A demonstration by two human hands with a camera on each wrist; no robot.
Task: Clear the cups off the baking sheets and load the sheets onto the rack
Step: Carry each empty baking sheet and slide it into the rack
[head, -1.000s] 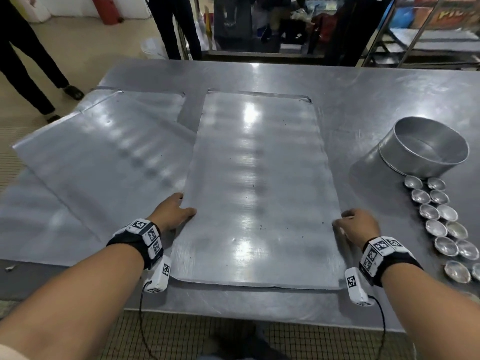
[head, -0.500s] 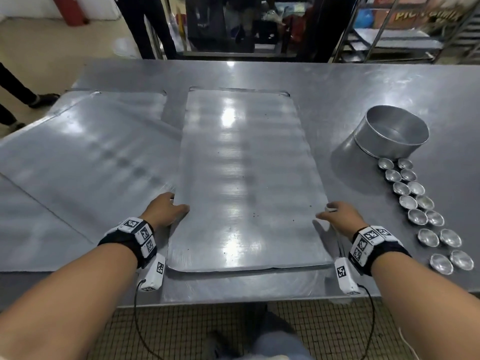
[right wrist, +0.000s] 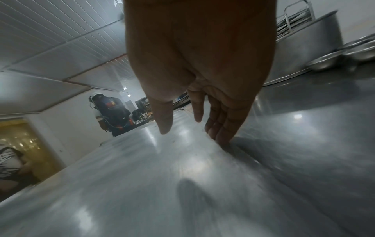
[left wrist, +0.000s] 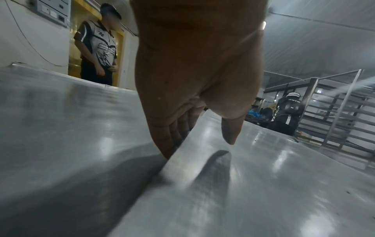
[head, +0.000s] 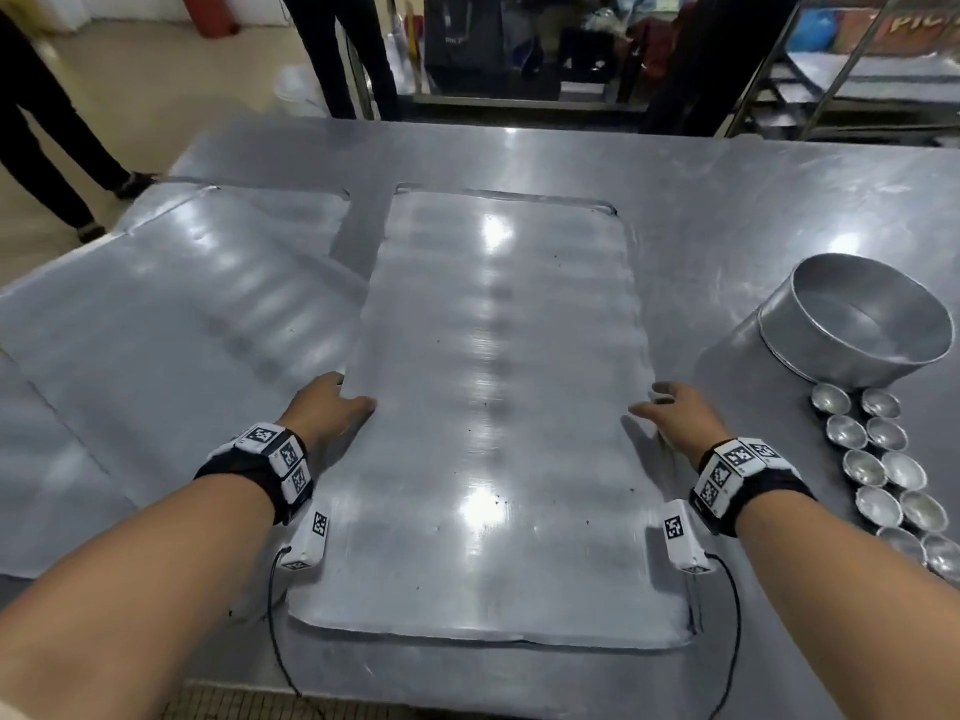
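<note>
A long bare baking sheet [head: 493, 407] lies lengthwise in the middle of the steel table [head: 727, 210]. My left hand [head: 332, 407] is at its left edge. In the left wrist view the fingers [left wrist: 168, 141] are tucked under the edge of the sheet [left wrist: 263, 184] and the thumb hovers above it. My right hand [head: 670, 413] is at the right edge. Its straight fingertips [right wrist: 221, 139] touch the rim of the sheet [right wrist: 162, 184], thumb lifted. Several small metal cups [head: 878, 475] stand in two rows on the table at the right.
More flat sheets [head: 156, 345] lie overlapped at the left, partly under the middle one. A round metal pan [head: 862, 324] stands behind the cups. A rack [head: 857, 70] is beyond the table's far right corner. People's legs [head: 52, 148] are at the far left.
Both hands now sit farther from the sheet's near end along its long sides. The right hand's fingers have straightened and spread. The view has shifted closer over the sheet.
</note>
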